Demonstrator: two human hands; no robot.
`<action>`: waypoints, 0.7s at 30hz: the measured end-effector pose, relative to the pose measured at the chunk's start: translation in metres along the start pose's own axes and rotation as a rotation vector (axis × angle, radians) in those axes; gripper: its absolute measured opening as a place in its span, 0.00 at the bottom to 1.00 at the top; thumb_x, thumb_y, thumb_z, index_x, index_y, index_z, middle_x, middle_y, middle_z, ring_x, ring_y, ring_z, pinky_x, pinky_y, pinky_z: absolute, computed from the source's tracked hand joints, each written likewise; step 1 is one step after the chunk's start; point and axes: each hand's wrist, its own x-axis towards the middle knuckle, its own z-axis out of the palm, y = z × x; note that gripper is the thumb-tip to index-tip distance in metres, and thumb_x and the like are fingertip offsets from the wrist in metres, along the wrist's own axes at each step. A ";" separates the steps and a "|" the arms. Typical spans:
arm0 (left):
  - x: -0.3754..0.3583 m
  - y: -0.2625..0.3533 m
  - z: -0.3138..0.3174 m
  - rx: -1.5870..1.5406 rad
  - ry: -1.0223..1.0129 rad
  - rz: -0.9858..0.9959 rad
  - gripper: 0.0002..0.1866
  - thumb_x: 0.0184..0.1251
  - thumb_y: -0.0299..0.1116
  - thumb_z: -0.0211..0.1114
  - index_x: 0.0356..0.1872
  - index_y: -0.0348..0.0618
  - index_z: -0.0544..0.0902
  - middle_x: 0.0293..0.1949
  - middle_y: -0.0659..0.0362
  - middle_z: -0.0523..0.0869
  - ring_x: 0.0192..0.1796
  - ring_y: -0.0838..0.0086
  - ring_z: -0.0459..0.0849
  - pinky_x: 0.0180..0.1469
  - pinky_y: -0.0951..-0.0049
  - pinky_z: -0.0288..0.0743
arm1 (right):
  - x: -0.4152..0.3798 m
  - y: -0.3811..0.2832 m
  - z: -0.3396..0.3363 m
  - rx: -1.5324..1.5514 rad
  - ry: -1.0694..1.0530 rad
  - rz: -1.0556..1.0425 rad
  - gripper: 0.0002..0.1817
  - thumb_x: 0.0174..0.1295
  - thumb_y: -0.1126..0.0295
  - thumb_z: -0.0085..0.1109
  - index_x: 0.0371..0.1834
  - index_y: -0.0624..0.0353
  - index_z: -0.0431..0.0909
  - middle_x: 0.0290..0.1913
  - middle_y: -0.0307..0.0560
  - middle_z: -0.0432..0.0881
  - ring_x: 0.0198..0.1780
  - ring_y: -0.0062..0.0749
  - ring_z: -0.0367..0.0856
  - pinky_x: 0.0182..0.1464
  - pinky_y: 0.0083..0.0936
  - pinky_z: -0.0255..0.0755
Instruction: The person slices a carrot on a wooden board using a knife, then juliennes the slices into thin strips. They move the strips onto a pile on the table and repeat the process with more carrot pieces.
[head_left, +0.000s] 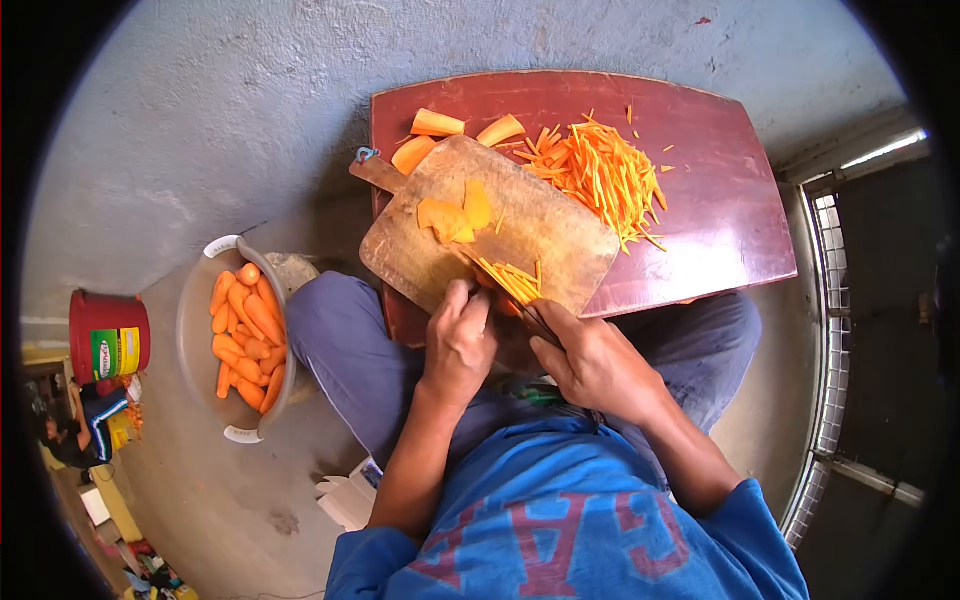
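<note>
A wooden cutting board (545, 235) lies tilted on a red table (715, 190). At its near edge, my right hand (600, 368) is closed round a knife (510, 300), whose blade is partly hidden by carrot strips (522, 278). Just left of the knife, my left hand (462, 335) has its fingers curled at the carrot being cut, mostly covered by the fingers. Thin carrot slices (455, 215) lie on the board's upper left part. Behind the board are a pile of carrot strips (605, 180) and thick carrot pieces (437, 123).
On the floor at the left, a basin (187, 340) holds several whole carrots (255, 310). A red bucket (85, 335) stands farther left, near a partly visible person (95, 425). A wall rises behind the table. At the right is a metal-framed door (830, 330).
</note>
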 end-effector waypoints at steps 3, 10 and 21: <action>0.000 0.003 -0.005 -0.032 -0.037 -0.001 0.16 0.69 0.13 0.68 0.56 0.28 0.90 0.49 0.39 0.85 0.49 0.34 0.90 0.53 0.41 0.87 | 0.010 0.004 0.009 -0.045 -0.009 -0.028 0.17 0.82 0.70 0.68 0.65 0.69 0.78 0.39 0.78 0.89 0.44 0.80 0.92 0.46 0.63 0.85; -0.001 -0.001 -0.002 -0.001 0.005 0.018 0.17 0.69 0.12 0.67 0.57 0.29 0.90 0.51 0.38 0.88 0.52 0.34 0.91 0.54 0.42 0.88 | -0.011 0.005 -0.004 0.004 -0.010 -0.003 0.15 0.82 0.70 0.68 0.62 0.69 0.78 0.39 0.77 0.89 0.45 0.80 0.91 0.46 0.65 0.84; 0.004 0.003 -0.005 0.017 -0.027 -0.013 0.11 0.73 0.12 0.71 0.52 0.30 0.93 0.50 0.39 0.93 0.51 0.37 0.95 0.52 0.48 0.91 | -0.006 -0.002 0.006 -0.049 -0.017 0.013 0.16 0.82 0.71 0.67 0.64 0.69 0.77 0.41 0.79 0.90 0.45 0.80 0.92 0.46 0.66 0.84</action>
